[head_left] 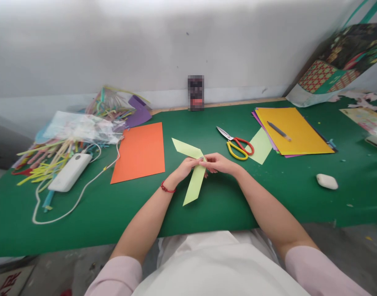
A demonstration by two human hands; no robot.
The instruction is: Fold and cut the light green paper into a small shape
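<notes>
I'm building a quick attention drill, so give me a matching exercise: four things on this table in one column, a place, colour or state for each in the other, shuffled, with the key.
Column one
1. Scissors
2. Pale green paper strip
3. Pen
4. Orange sheet

Column two
A. Lying on the yellow sheet
B. Flat on the green table, to the left of the hands
C. Red, yellow and silver
D. Held between the left hand and right hand

Right pairs: 1-C, 2-D, 3-A, 4-B
</notes>
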